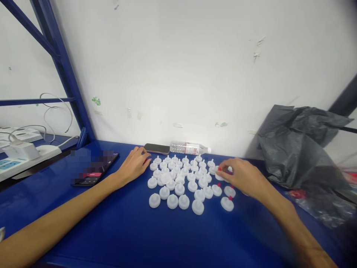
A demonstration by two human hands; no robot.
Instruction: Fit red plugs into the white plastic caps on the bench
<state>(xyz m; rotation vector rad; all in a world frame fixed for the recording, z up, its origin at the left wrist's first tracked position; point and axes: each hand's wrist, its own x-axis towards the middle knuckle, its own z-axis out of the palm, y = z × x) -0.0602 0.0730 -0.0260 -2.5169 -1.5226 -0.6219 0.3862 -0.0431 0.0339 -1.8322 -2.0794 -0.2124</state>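
Observation:
Many white round plastic caps with nozzle tips stand in a cluster on the blue table. At the cluster's right edge, several bear small red tip covers, such as the capped white one at the front. My right hand is closed, thumb and finger pinching the red tip cover on a white cap. It partly hides the capped pieces beneath it. To the left of the cluster, my left hand rests on the table with fingers curled. A small red tip cover shows at its fingertips.
A phone and a clear water bottle lie by the wall. Another phone is left of my left arm. Power strips with cables are farther left. A dark plastic bag and a clear bag sit at the right.

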